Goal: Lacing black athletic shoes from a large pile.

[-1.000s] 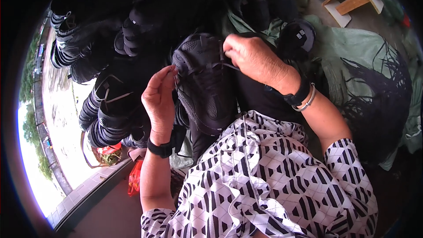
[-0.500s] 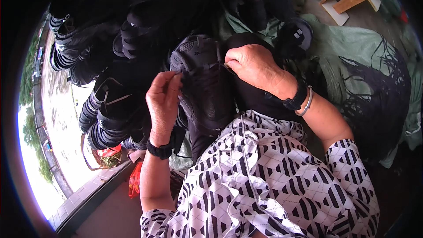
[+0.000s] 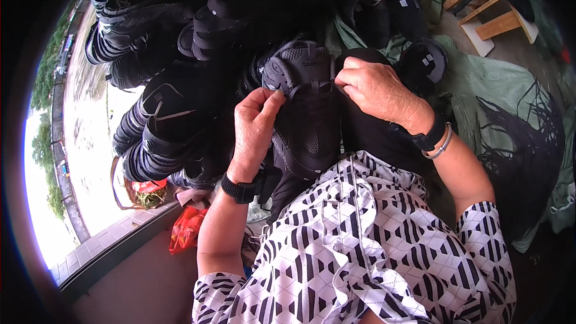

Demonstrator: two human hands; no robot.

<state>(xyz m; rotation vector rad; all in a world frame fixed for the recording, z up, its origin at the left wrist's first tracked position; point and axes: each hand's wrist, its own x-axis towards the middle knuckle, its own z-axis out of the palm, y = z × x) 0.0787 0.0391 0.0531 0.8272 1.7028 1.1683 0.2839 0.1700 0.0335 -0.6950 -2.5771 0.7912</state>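
Observation:
A black sports shoe lies across my lap, its tongue end pointing away from me and its toe close to my patterned shirt. At the left edge of its opening, my left hand is closed in a pinch between thumb and forefinger. On the opposite side my right hand also pinches, at the eyelets. A dark shoelace runs over the shoe between both hands; its ends are mostly hidden by my fingers and hard to see against the black upper.
Stacks of black shoes rise at the left and far side. On the right, many loose black laces hang over green cloth. A wooden stool stands far right. A red plastic bag lies by the tiled ledge at left.
The view has shifted, so the whole scene sits further right. My right hand has drawn in close to the shoe's edge; my left hand is still pinched at the opening.

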